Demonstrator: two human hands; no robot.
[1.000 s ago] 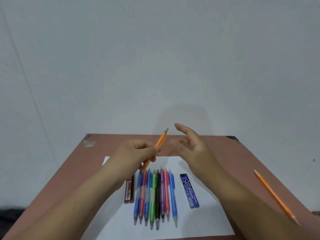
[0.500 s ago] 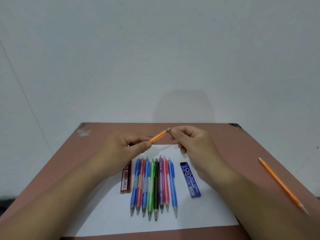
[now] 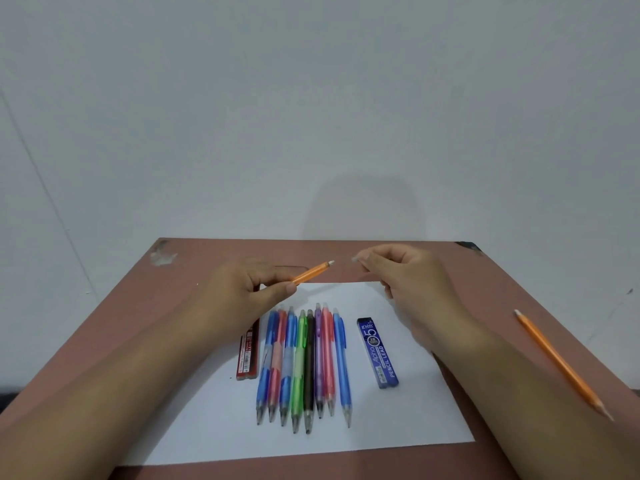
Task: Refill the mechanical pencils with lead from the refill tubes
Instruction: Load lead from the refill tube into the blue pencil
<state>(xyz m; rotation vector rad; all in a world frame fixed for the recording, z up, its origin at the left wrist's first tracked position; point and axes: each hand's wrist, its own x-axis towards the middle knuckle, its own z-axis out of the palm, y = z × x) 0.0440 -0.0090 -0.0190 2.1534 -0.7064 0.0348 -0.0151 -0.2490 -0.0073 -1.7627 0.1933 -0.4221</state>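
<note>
My left hand (image 3: 249, 292) grips an orange mechanical pencil (image 3: 311, 272) above the table, its white top end pointing right and up. My right hand (image 3: 398, 275) is just right of that end and pinches a small pale cap (image 3: 354, 259) between thumb and forefinger, a short gap from the pencil. Below, several coloured mechanical pencils (image 3: 304, 362) lie side by side on a white sheet (image 3: 408, 420), tips toward me. A red lead refill tube (image 3: 248, 351) lies left of the row, partly under my left hand. A blue lead refill tube (image 3: 377, 353) lies to the right.
A brown table (image 3: 519, 292) stands against a plain white wall. A second orange pencil (image 3: 561, 363) lies alone on the bare table at the right, close to the right edge. A scuffed patch (image 3: 162, 256) marks the far left corner.
My right hand closed on the pencil's top end, then drew away to the right with a small cap pinched. My left hand lowered and tilted the pencil flatter.
</note>
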